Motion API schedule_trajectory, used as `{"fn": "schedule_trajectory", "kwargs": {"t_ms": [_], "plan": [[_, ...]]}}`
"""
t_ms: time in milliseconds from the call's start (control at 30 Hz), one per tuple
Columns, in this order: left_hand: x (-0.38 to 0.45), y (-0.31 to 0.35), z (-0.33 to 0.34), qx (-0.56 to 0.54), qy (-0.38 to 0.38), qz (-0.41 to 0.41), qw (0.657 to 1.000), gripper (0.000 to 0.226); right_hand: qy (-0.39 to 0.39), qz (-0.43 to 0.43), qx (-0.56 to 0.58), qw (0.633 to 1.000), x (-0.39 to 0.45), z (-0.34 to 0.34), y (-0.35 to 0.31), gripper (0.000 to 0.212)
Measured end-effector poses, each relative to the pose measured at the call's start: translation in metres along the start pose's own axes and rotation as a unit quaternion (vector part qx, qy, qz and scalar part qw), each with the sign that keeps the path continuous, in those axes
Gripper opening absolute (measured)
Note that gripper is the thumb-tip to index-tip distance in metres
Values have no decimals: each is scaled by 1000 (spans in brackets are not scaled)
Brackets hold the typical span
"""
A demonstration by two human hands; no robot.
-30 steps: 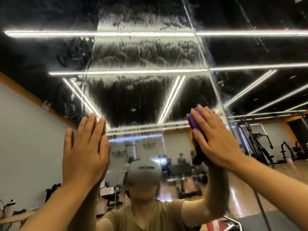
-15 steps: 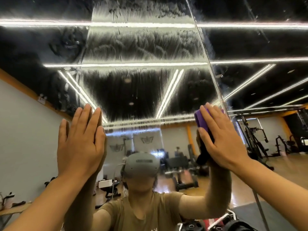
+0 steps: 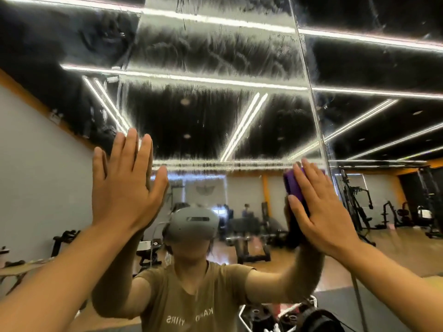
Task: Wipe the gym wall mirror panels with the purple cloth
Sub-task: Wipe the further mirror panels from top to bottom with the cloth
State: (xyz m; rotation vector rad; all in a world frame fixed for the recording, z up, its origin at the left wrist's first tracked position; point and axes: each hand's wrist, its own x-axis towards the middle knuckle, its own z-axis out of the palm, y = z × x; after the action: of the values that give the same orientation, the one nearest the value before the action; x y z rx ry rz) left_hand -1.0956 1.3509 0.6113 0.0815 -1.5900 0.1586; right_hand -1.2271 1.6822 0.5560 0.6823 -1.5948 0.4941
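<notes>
The wall mirror panel [image 3: 203,121] fills the view, its upper part streaked with wet smears. A vertical seam [image 3: 311,92] divides it from the panel to the right [image 3: 383,68]. My right hand [image 3: 321,209] presses the folded purple cloth [image 3: 293,185] flat against the glass just left of the seam, fingers straight. Only the cloth's left edge shows past my fingers. My left hand [image 3: 124,188] lies flat on the mirror at the left, fingers spread and holding nothing.
The glass reflects a person in a grey headset and tan shirt, gym machines [image 3: 359,207], a wooden floor and ceiling light strips. Weight plates [image 3: 311,317] show at the bottom right.
My right hand has slid the cloth downward on the glass near the seam. My left hand stays flat on the mirror, its fingers spread a little wider.
</notes>
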Motion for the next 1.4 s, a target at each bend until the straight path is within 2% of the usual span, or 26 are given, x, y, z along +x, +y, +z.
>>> {"fn": "schedule_trajectory", "kwargs": {"t_ms": [133,233,433,633,767,933,1200,1300,1400], "plan": [[0,-2,-5,-24,-13,1,1000,71,-1,43,-3,999,70,-13,3,69],[-2,-4,-10,-62,-25,-2,998,64,-11,44,-3,999,77,-15,5,68],[-32,2,-10,-60,-31,8,998,64,18,18,6,1000,4,-2,7,64],[-63,8,-8,-26,-46,18,998,67,-19,-11,-7,1000,-105,7,-2,66],[-63,9,-10,-27,-53,18,998,68,-49,-11,-20,999,-124,5,0,66],[-64,11,-8,-15,-42,22,999,67,-52,-17,-26,998,-90,2,4,66],[-66,10,0,5,-20,25,999,65,3,48,-16,999,76,-15,6,69],[-66,10,0,2,-17,26,1000,65,18,53,-18,998,82,-13,6,68],[-66,10,0,0,-15,28,1000,66,35,41,-10,999,39,-3,1,65]]}}
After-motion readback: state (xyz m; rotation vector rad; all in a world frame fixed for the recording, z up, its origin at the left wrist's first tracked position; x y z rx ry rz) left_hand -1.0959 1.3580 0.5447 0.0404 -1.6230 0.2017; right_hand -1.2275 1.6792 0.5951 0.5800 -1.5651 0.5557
